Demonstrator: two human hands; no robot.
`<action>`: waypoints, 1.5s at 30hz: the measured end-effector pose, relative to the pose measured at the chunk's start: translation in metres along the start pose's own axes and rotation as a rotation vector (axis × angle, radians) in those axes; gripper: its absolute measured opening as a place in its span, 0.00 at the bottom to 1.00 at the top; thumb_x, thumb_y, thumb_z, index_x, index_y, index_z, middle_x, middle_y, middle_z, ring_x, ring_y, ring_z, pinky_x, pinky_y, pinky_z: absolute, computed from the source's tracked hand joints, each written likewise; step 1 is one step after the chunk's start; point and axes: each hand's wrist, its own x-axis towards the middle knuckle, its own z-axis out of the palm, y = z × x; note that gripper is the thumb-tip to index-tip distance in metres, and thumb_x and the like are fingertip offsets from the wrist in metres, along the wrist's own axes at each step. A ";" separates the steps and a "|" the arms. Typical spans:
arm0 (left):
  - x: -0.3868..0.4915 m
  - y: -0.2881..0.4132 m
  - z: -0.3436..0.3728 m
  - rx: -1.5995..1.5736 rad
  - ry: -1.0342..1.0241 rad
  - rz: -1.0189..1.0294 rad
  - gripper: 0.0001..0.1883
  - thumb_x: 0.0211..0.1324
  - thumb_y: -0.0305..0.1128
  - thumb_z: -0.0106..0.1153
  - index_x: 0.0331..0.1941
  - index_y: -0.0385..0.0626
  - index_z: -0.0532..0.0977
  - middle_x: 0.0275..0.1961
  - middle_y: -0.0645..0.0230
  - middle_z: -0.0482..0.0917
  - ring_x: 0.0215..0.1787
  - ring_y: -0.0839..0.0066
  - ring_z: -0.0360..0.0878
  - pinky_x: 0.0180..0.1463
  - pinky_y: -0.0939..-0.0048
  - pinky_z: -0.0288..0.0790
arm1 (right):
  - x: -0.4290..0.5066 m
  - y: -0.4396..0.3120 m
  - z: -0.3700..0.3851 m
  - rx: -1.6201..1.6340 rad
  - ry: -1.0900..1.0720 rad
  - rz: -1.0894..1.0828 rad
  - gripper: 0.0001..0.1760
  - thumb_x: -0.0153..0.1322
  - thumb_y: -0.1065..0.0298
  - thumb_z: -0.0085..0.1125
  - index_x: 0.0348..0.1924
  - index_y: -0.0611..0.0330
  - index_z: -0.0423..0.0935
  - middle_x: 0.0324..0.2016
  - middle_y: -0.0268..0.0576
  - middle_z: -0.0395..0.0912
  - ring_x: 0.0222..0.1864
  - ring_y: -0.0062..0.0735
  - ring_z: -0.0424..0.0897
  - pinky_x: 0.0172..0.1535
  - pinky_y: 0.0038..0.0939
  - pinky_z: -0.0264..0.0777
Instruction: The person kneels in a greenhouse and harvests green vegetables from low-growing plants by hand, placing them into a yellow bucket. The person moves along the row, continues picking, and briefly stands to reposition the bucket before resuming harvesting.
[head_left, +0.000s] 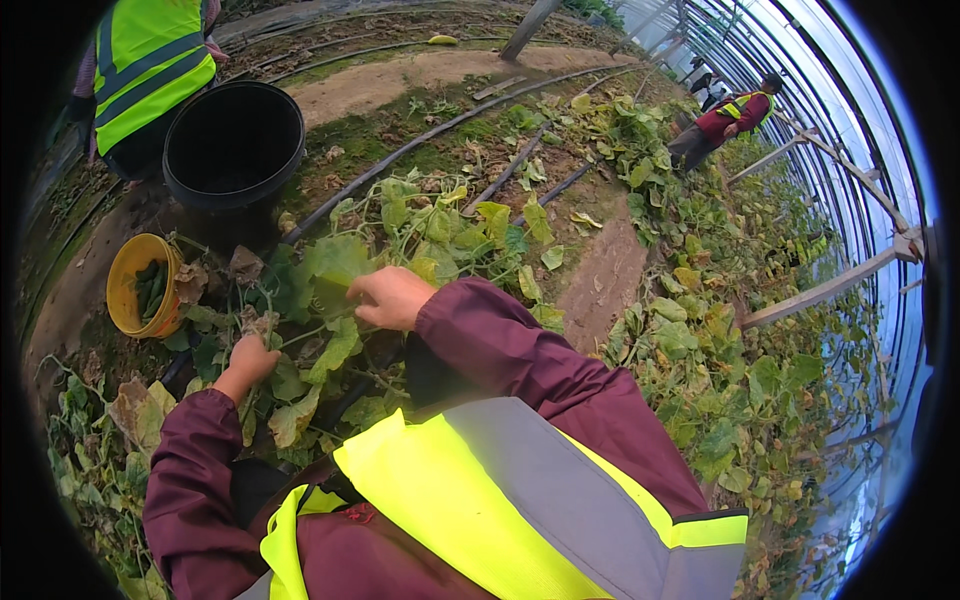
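Low cucumber-like vines with green and yellowing leaves spread before me. My left hand (249, 364) is curled among the stems and appears to grip a vine stem (304, 334). Up and to the right, my right hand (394, 298) reaches into the foliage, its fingertips against a large green leaf (337, 259). Whether those fingers pinch the leaf or a stem behind it is not clear. Left of the hands, a yellow bucket (172, 259) leans on the soil, with several green cucumbers (150, 289) inside.
Beyond the yellow bucket stands a large black bucket (232, 196), beside a person in a hi-vis vest (154, 67). Black irrigation hoses (442, 129) cross the ground. Another person (724, 120) stands farther off at right. Wooden braces (821, 289) slant along the plastic greenhouse wall (892, 315).
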 end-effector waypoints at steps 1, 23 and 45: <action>0.000 0.000 0.000 0.001 0.003 -0.001 0.21 0.41 0.43 0.62 0.29 0.32 0.76 0.31 0.45 0.78 0.37 0.51 0.77 0.41 0.56 0.70 | 0.000 -0.001 -0.001 0.011 -0.010 -0.010 0.18 0.59 0.63 0.56 0.40 0.60 0.77 0.27 0.47 0.80 0.33 0.44 0.79 0.40 0.37 0.72; -0.004 0.010 -0.011 0.043 -0.021 -0.029 0.22 0.41 0.42 0.62 0.31 0.31 0.75 0.33 0.45 0.77 0.38 0.51 0.76 0.42 0.57 0.70 | -0.001 -0.001 -0.003 -0.039 -0.063 0.012 0.17 0.60 0.63 0.55 0.42 0.59 0.77 0.29 0.47 0.80 0.34 0.44 0.79 0.41 0.36 0.72; 0.003 -0.001 0.000 0.002 0.014 0.039 0.21 0.40 0.42 0.61 0.28 0.31 0.74 0.30 0.44 0.77 0.37 0.50 0.76 0.40 0.55 0.69 | 0.000 -0.002 -0.004 -0.033 -0.089 0.010 0.16 0.61 0.64 0.55 0.42 0.57 0.77 0.31 0.49 0.79 0.36 0.45 0.79 0.42 0.36 0.71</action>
